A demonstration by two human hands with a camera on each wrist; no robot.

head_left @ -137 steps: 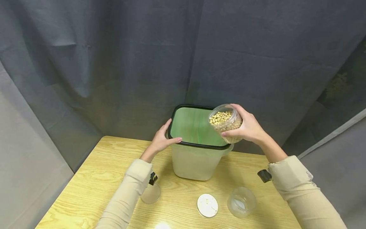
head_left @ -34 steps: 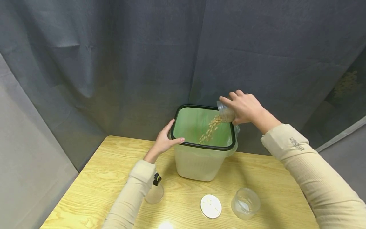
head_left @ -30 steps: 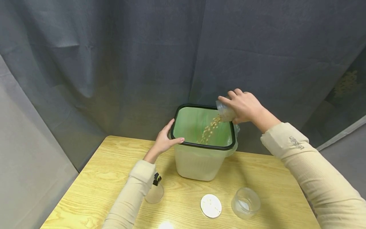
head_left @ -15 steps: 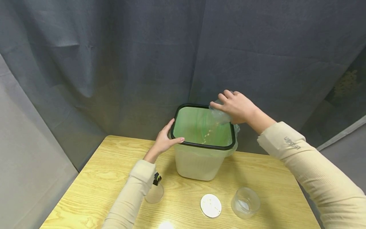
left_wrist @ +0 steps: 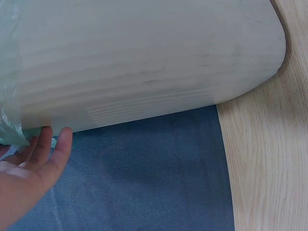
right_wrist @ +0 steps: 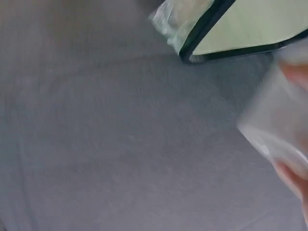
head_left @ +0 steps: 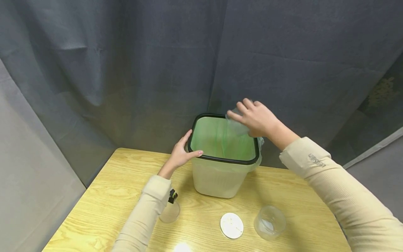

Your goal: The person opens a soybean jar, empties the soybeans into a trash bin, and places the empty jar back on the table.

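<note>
A pale trash bin (head_left: 217, 178) with a black rim and a thin green liner bag (head_left: 207, 136) stands on the table. My left hand (head_left: 179, 154) holds its near left corner, thumb along the front rim and fingers down the outer side; the left wrist view has these fingers (left_wrist: 60, 149) by the bag's edge. Over the bin's far right corner, my right hand (head_left: 256, 119) grips a clear plastic jar (head_left: 236, 126), tipped mouth-down. No beans show falling from it. The jar looks blurred in the right wrist view, and the bottom of the bin is hidden.
On the wooden table (head_left: 126, 189) in front of the bin lie a round white lid (head_left: 231, 225) and a second clear jar (head_left: 269, 223). A clear disc (head_left: 170, 212) lies beside the left sleeve. A dark curtain (head_left: 157, 70) hangs close behind the bin.
My right hand has tipped the jar further over and moved it left above the bin. The stream of yellowish beans has thinned and stopped. My left hand has stayed on the rim.
</note>
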